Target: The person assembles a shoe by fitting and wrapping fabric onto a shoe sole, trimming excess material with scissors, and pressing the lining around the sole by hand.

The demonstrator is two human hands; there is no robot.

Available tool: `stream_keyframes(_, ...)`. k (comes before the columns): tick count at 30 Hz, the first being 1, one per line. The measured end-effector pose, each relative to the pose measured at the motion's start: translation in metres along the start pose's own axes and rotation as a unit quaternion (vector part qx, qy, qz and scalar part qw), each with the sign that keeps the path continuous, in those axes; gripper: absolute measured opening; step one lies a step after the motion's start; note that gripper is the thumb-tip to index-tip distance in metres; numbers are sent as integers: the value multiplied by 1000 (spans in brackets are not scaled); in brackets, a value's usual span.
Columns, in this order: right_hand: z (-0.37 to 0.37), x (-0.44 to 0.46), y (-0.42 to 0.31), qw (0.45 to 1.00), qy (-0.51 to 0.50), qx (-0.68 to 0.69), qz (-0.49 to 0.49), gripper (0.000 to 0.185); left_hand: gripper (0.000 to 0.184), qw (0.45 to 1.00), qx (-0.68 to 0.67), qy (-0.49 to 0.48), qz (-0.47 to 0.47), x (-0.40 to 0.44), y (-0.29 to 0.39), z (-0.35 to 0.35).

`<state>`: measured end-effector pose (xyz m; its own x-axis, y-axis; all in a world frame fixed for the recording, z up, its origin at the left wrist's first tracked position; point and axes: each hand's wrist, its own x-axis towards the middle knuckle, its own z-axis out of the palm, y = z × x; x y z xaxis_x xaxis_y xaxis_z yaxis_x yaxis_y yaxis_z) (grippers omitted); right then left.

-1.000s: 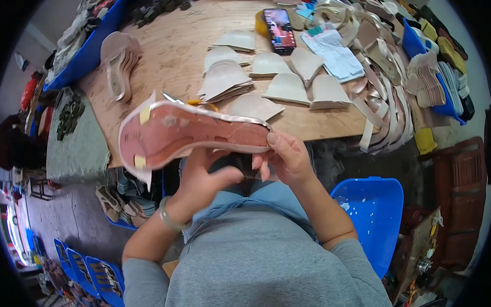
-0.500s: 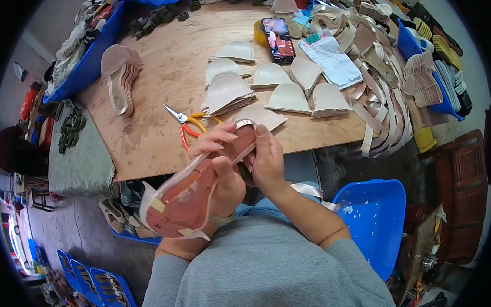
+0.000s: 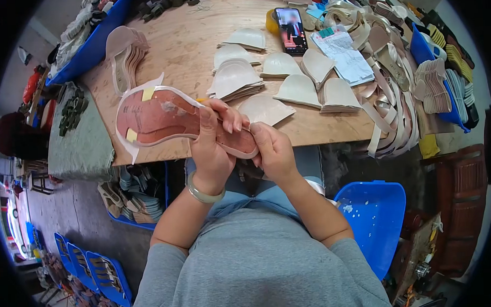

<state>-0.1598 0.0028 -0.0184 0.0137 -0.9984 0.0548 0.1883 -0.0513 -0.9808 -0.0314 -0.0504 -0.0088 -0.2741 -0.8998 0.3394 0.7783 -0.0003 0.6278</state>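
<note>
Here's the reddish sole (image 3: 166,121), left of centre in frame, left hand (image 3: 210,156) with fingers clamped round its middle, right hand (image 3: 276,153) pinching the narrow end, worktop (image 3: 169,53) beyond!

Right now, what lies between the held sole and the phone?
In the head view, stacks of pale curved pieces lie on the table between sole and phone.

One head-worn cam, wide fisheye, dark curved edges. Faces forward and steeply down over grey shirt (image 3: 260,261); left hand (image 3: 214,146) and right hand (image 3: 276,152) close, mid-frame; desk (image 3: 174,56) beyond, floor (image 3: 88,218) at sides.
</note>
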Motion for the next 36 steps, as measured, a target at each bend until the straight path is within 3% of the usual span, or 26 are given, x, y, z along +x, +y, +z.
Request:
stream_keyframes(3, -10, 1, -9, 968, -76, 194, 140, 28, 38, 998, -60, 1, -34, 2, 3, -2)
stream_keyframes(4, -11, 1, -12, 968, -79, 194, 139, 28, 38, 998, -58, 1, -32, 2, 3, -1)
stream_keyframes(9, -3, -2, -17, 989, -75, 41, 117, 23, 32, 999, 16, -12, -26, -2, 6, -2)
stream_keyframes(13, -4, -11, 3, 995, -53, -81, 21, 18, 27, 992, 105, -49, -42, -7, 11, -7)
stream_keyframes(16, -4, -12, -5, 995, -84, -13, 53, 15, 23, 988, 126, -82, -33, -16, 24, -15)
stream_keyframes(18, -2, -13, -6, 982, -177, -18, 57, 16, 25, 943, 294, -152, -38, -20, 39, -17)
stream_keyframes(24, 14, -17, -5, 983, -170, -15, 67, 16, 26, 969, 236, -33, -65, -43, 62, -6)
stream_keyframes(28, 33, -18, 16, 944, -226, 151, 188, 23, 43, 998, 21, 25, -55, -53, 53, -24)
stream_keyframes(31, 31, -13, 30, 935, -251, 153, 199, 25, 53, 986, 128, 57, -88, -57, 55, -35)
stream_keyframes(33, 16, -10, 25, 966, -231, -18, 113, 24, 56, 979, 139, -56, -142, -53, 58, -39)
stream_keyframes(34, 13, -5, 16, 975, -194, 23, 106, 28, 56, 979, 136, -54, -141, -53, 59, -39)
stream_keyframes(36, 13, 4, -7, 982, -146, 63, 98, 32, 36, 976, 152, -65, -144, -52, 62, -35)
